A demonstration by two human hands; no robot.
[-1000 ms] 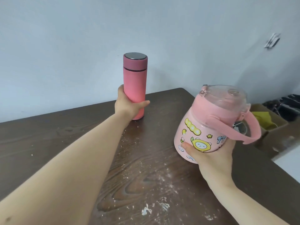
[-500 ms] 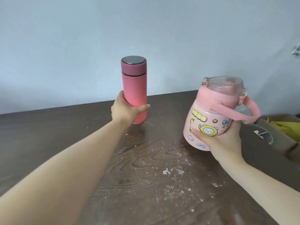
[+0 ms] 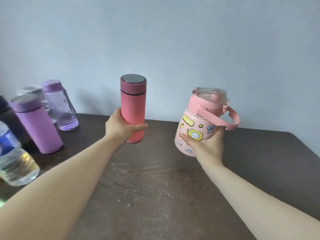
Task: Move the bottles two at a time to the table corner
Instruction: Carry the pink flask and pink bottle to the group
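Observation:
My left hand (image 3: 121, 129) grips the lower half of a tall pink flask (image 3: 133, 108) with a dark cap and steel top, held upright above the dark wooden table (image 3: 155, 187). My right hand (image 3: 206, 144) holds a squat pink bottle (image 3: 195, 125) with cartoon stickers, a clear lid and a pink strap handle, lifted and tilted slightly. At the left stand a purple flask (image 3: 37, 123), a clear bottle with a purple cap (image 3: 59, 104) and a clear water bottle (image 3: 15, 163).
A pale wall (image 3: 155, 40) runs behind the table. The table's right edge (image 3: 308, 146) slants down at the far right. White crumbs are scattered on the wood between my arms. Another bottle with a steel lid (image 3: 32, 90) is half hidden behind the purple ones.
Both hands have lifted their bottles off the table and carried them left. The view has swung left, bringing the group of bottles at the left into sight.

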